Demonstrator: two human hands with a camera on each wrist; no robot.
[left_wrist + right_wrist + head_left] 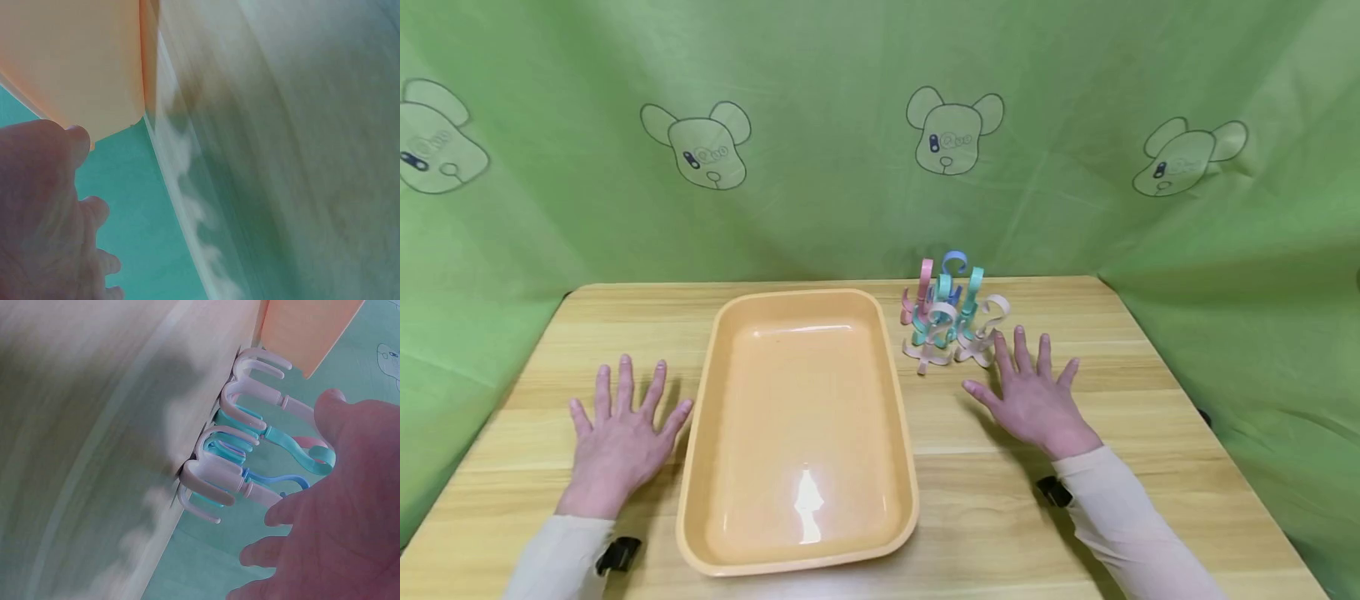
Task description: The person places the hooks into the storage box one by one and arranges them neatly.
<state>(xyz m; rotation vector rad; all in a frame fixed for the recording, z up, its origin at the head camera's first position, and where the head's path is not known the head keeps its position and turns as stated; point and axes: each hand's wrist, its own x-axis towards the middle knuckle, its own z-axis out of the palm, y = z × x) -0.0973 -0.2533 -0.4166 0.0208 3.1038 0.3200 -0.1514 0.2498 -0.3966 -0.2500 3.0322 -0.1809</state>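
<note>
Several plastic multi-prong hanging hooks stand in a cluster right of the tray: a dark pink one (925,283), a blue one (955,256), teal ones (974,287) and pale pink ones (976,347). My right hand (1033,404) is spread with straight fingers, fingertips close to the nearest pale pink hook. In the right wrist view, the hand (356,512) partly covers the hooks' curled tops. Left of the peach tray (801,392), my left hand (621,446) is spread with its thumb near the tray's rim. Neither hand holds anything.
The tray stands on a light wooden table (985,517). A green cloth (827,200) with bear-head drawings hangs behind and at both sides. Each wrist carries a black device (617,554).
</note>
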